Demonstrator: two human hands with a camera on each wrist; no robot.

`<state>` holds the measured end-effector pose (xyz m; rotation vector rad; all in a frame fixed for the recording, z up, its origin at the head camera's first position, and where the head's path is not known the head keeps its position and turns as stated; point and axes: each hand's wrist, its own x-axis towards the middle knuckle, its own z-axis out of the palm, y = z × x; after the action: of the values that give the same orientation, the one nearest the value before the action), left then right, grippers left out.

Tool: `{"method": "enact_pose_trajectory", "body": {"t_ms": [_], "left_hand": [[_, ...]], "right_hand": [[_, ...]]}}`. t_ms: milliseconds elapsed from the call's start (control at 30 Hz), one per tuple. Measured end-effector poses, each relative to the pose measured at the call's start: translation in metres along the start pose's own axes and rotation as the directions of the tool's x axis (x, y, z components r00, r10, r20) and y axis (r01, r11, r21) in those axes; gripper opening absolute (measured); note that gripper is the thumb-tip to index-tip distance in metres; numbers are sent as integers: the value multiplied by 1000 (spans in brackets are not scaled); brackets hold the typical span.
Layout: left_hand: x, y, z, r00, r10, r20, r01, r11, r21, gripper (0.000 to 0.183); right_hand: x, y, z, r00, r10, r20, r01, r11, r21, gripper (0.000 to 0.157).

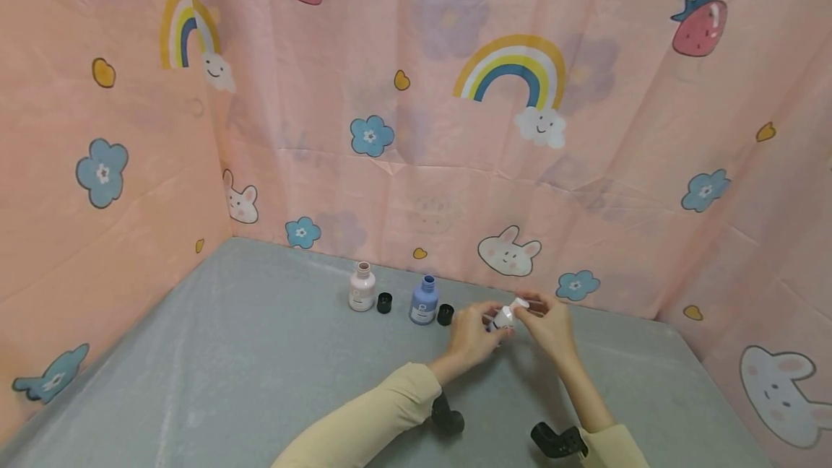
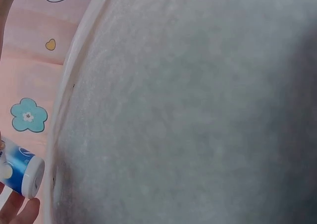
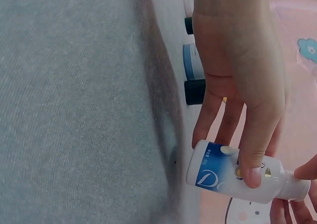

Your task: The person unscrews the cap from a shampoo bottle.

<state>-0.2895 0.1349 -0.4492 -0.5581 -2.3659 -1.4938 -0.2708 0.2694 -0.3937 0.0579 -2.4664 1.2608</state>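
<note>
A small white bottle with a blue label [image 3: 212,172] is held tilted above the grey table, between both hands. The left hand [image 1: 473,334] grips its body, thumb across the front in the right wrist view. At the neck end, the right hand [image 1: 551,323] pinches the white cap [image 3: 296,188] between thumb and fingers. Only the bottle's base end and a few fingertips show in the left wrist view. Left of the hands stand an uncapped blue bottle [image 1: 424,305] and an uncapped pale pink bottle [image 1: 362,292]. Beside each is a black cap [image 1: 384,302].
The grey cloth-covered table [image 1: 247,360] meets a pink printed curtain [image 1: 390,193] at the back and sides. One black cap [image 1: 445,315] is close to the left hand's knuckles. Black wrist-worn devices [image 1: 557,440] hang below both forearms.
</note>
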Motion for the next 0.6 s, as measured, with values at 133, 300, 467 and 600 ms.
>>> {"method": "enact_pose_trajectory", "body": {"t_ms": [133,300,467,600], "left_hand": [[0,0,1,1000,-2,7,2,1000,7,37],[1,2,2,1000,4,-22,-3,999,45,38],[2,3,2,998,5,-56,-1,998,66,38],[3,2,3,997,-4,-73,10,998,69,37]], "right_hand": [[0,0,0,1000,-17,0,17,1000,17,27],[0,2,0,1000,3,-14,-3,1000,2,34],[-1,2,0,997,61,-40,-62,997,-38,39],[-2,0,0,996,68,-64,-72,996,-60,40]]}}
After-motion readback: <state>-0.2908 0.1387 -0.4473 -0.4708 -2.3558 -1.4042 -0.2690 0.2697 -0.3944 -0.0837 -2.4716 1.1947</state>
